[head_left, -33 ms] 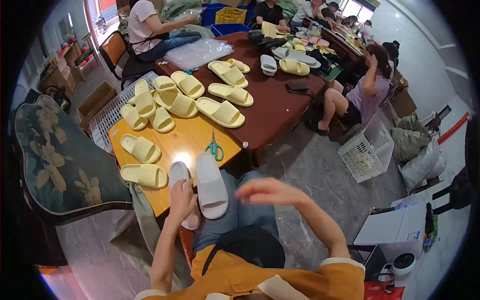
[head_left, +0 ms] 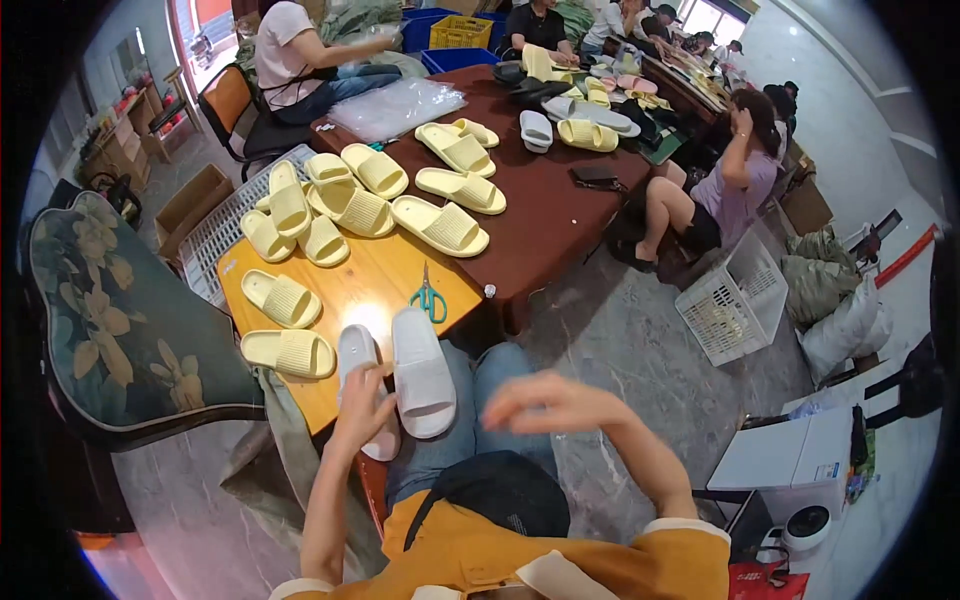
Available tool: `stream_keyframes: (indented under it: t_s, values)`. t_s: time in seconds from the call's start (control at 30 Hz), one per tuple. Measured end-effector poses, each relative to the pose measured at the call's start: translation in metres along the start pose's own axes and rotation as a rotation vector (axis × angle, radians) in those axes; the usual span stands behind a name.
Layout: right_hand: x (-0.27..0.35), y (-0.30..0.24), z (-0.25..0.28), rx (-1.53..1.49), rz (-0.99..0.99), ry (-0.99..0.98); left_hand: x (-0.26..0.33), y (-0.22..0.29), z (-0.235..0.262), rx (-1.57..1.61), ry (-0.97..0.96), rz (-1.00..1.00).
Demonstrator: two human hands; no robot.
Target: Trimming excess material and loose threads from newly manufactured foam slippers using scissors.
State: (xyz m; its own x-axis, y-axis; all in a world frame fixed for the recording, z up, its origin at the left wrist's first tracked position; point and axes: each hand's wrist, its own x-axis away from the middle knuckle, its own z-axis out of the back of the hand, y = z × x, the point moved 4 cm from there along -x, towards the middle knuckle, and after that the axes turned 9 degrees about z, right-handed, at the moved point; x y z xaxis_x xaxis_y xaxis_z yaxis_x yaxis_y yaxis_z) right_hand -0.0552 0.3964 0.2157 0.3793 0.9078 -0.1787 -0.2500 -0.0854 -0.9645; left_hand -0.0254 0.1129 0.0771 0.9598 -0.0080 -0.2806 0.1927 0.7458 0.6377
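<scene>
My left hand (head_left: 364, 412) is curled over the strap of a white slipper (head_left: 357, 348), which lies at the front edge of the yellow wooden table top. Right beside it is a second white slipper (head_left: 420, 362), its sole resting partly over my left thigh and its strap toward me. My right hand (head_left: 550, 403) hovers above my right thigh, holding nothing, its fingers loosely stretched and a little blurred. Teal-handled scissors (head_left: 428, 300) lie past the white pair. To the left, two cream slippers (head_left: 288, 353) (head_left: 282, 298) rest on the wood.
Several more cream slippers (head_left: 352, 205) spread over the wood and the brown-covered table (head_left: 540, 230). A floral-backed chair (head_left: 120, 310) stands at left, a white plastic crate (head_left: 728, 305) on the floor at right. Other people sit around the far tables. A dark wallet (head_left: 598, 177) lies near the table's right edge.
My right hand has shifted slightly to the right and its fingers now bend downward. The fingers of my left hand have moved a little on the slipper. Both white slippers stay put.
</scene>
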Motion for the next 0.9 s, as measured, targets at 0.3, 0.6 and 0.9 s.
stream_keyframes:
  t_s: [0.3,0.6,0.9]
  values:
    - [0.047,-0.156,-0.078,-0.391,0.848,-0.592,0.051,0.182,0.194,1.072,-1.089,-1.223]
    - [0.062,-0.204,-0.082,-0.211,0.866,-0.402,0.051,0.229,0.249,1.048,-0.833,-1.464]
    - [0.098,-0.255,-0.087,0.113,0.834,-0.527,0.06,0.217,0.266,1.276,-0.306,-1.412]
